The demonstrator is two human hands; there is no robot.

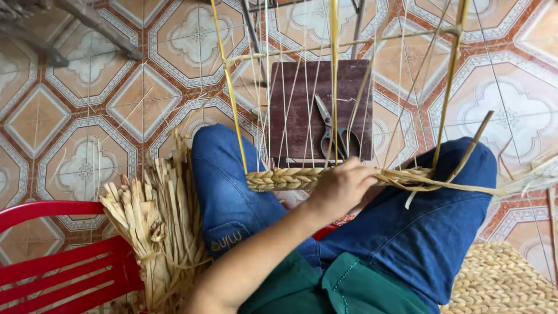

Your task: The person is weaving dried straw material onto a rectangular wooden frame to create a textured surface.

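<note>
My left hand (pixel 340 187) reaches across my lap and is closed on a braided row of dried straw (pixel 279 179). The braid runs level across a frame of thin yellow sticks (pixel 231 99) strung with pale upright strings (pixel 283 87). To the right of the hand, loose flat straw strands (pixel 447 183) trail off the row's unwoven end. The frame stands between my knees, which are in blue jeans (pixel 224 180). My right hand is not in view.
Grey scissors (pixel 331 132) lie on a dark wooden stool (pixel 293 116) behind the frame. A bundle of dried straw (pixel 157 229) leans on a red plastic chair (pixel 58 270) at the left. A woven mat (pixel 503 282) lies at the lower right on the patterned tile floor (pixel 81 110).
</note>
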